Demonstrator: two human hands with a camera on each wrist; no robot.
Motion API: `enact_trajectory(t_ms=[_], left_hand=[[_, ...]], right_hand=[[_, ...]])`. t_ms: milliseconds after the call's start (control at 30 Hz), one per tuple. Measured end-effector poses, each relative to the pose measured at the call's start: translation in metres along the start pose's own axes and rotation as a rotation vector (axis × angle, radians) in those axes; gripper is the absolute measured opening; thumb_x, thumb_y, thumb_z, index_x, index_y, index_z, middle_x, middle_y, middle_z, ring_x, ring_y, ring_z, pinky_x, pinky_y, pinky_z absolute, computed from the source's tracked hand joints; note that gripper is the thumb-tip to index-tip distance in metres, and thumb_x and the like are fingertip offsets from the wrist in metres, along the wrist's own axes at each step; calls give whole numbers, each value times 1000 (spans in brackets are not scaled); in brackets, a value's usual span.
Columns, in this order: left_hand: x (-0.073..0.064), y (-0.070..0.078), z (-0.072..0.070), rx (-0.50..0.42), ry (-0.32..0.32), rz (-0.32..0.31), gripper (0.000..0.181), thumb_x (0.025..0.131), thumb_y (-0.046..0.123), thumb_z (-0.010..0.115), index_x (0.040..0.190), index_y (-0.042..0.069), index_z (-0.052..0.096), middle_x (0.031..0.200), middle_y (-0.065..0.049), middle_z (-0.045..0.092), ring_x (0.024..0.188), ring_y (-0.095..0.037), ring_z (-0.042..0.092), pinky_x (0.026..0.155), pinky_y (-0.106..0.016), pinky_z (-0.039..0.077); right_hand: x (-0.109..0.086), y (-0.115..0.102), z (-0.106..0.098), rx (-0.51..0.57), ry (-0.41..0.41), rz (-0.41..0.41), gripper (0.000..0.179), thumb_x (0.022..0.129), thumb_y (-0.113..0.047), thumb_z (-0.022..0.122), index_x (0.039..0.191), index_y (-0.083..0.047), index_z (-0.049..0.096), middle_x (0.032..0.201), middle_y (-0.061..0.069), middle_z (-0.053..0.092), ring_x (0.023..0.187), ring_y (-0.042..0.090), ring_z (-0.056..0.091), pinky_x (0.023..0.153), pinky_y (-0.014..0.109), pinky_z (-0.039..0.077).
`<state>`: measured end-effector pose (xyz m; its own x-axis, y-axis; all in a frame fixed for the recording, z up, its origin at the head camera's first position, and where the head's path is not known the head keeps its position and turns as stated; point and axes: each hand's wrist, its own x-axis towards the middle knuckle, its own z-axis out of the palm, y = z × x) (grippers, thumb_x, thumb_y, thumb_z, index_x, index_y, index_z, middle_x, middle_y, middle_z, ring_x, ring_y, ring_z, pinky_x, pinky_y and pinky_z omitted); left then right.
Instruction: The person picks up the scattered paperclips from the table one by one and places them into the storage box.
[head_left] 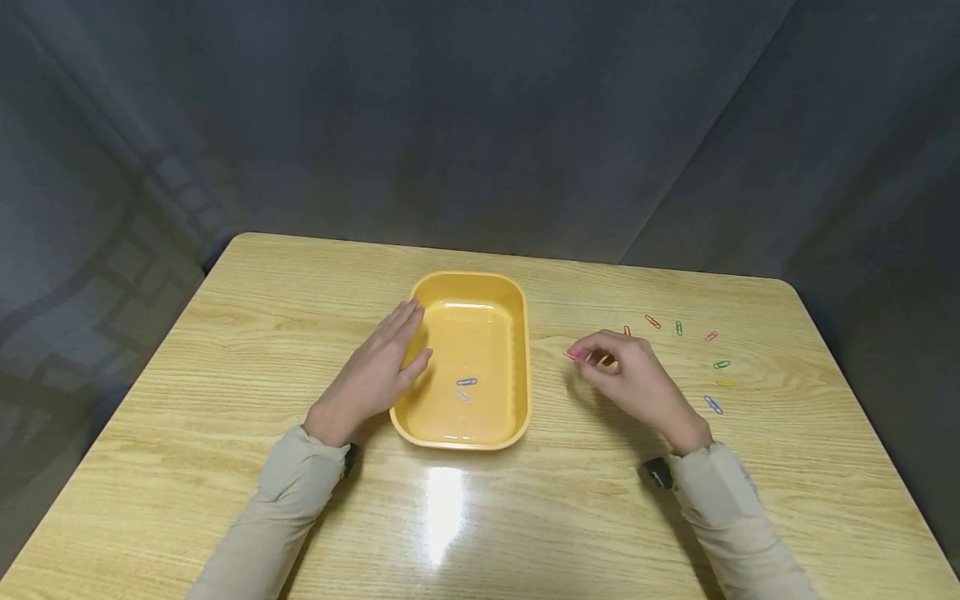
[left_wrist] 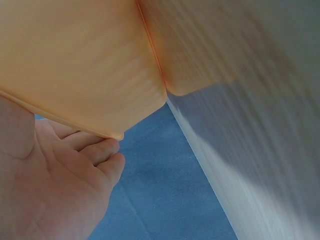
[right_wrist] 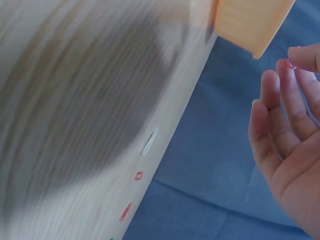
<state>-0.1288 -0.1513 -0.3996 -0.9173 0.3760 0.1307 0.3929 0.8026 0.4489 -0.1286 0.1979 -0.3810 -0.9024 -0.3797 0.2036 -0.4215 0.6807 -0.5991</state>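
Note:
My right hand [head_left: 626, 375] pinches a pinkish-red paper clip [head_left: 572, 355] between thumb and fingertips, above the table to the right of a yellow plastic tray [head_left: 480, 333]. The same clip appears as a small red loop [right_wrist: 290, 65] at the fingertips in the right wrist view. My left hand [head_left: 375, 367] rests at the tray's left rim with its fingers straight; in the left wrist view the fingertips [left_wrist: 111, 146] lie along the rim. Inside the tray are a blue paper clip [head_left: 467, 382] and a pale one [head_left: 463, 397].
Several loose paper clips lie on the wooden table [head_left: 300, 333] at the right, among them a red one [head_left: 652, 322], a green one [head_left: 679, 328], a yellow one [head_left: 726, 383] and a blue one [head_left: 713, 405]. A dark curtain [head_left: 480, 125] hangs behind the table.

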Motion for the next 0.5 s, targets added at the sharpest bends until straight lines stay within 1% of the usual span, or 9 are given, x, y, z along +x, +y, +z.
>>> enact_trajectory(t_ms=[200,367,500], left_hand=[[0,1,0,2,-1,1,66,103,30,51,152,-8,28,164,-21,20,153,-36,20,127,-50,21],[0,1,0,2,-2,1,66,103,30,50,152,-8,28,164,-21,19,152,-37,20,127,-51,21],[0,1,0,2,-4,0,66,103,30,50,152,-8,27,164,-21,19,153,-37,20,127,-51,21]], right_hand=[[4,-10,4,21,37,-26,12,90,-3,69,100,-8,75,95,1,74,83,12,64,73,29,56],[7,-22,8,54,26,-41,12,91,-6,69,101,-10,75,98,0,74,85,12,65,74,30,56],[10,-31,11,71,19,-71,13,91,-6,70,102,-9,75,98,0,75,85,13,66,73,30,57]])
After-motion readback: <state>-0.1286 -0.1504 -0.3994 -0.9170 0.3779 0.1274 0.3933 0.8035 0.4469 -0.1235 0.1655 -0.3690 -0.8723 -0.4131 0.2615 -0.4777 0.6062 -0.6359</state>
